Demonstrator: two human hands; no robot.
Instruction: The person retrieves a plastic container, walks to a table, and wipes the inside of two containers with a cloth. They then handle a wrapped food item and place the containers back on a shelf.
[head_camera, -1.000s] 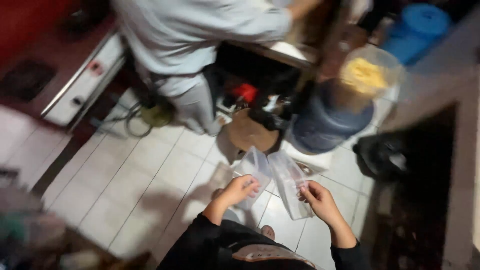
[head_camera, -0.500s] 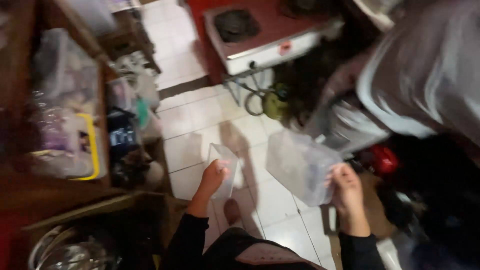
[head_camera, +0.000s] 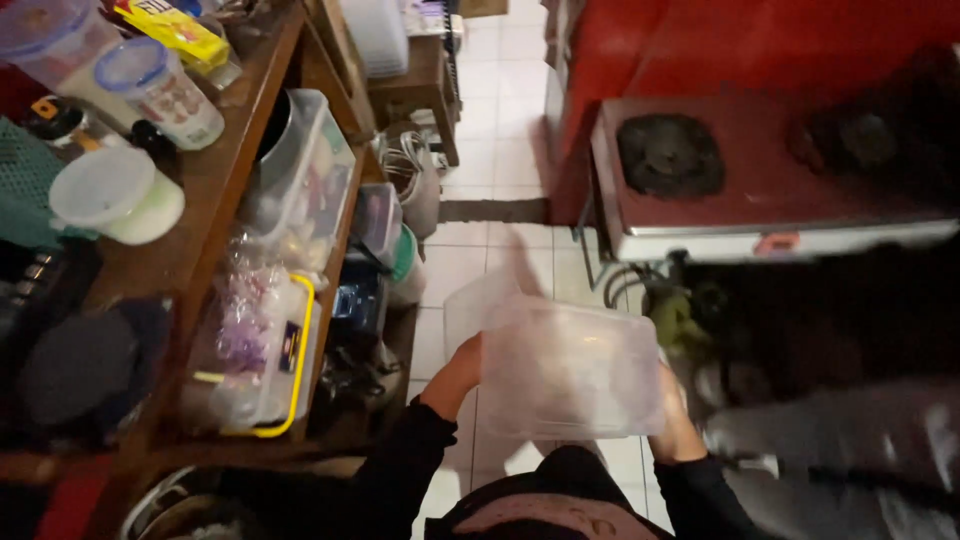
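- Left hand (head_camera: 462, 368) — grip closed on the left edge of the clear plastic container (head_camera: 570, 368); fingers mostly hidden behind its wall.
- Right hand (head_camera: 676, 430) — grip closed on the container's right lower corner, thumb side toward the camera.
- Clear plastic container — held between both hands in front of the body, above the tiled floor (head_camera: 500, 150). It looks light, thin-walled and somewhat flexible, probably smooth to the touch; opposite edges or the rim seem the firmest places to hold. A second clear piece behind it, perhaps a lid, is hard to make out.
- Wooden shelf (head_camera: 215, 190), left — carries lidded tubs and a yellow-rimmed box (head_camera: 262, 365); contents blurred.
- Red stove (head_camera: 760, 170), right — two burners; below it, a dark blurred mass cannot be identified.
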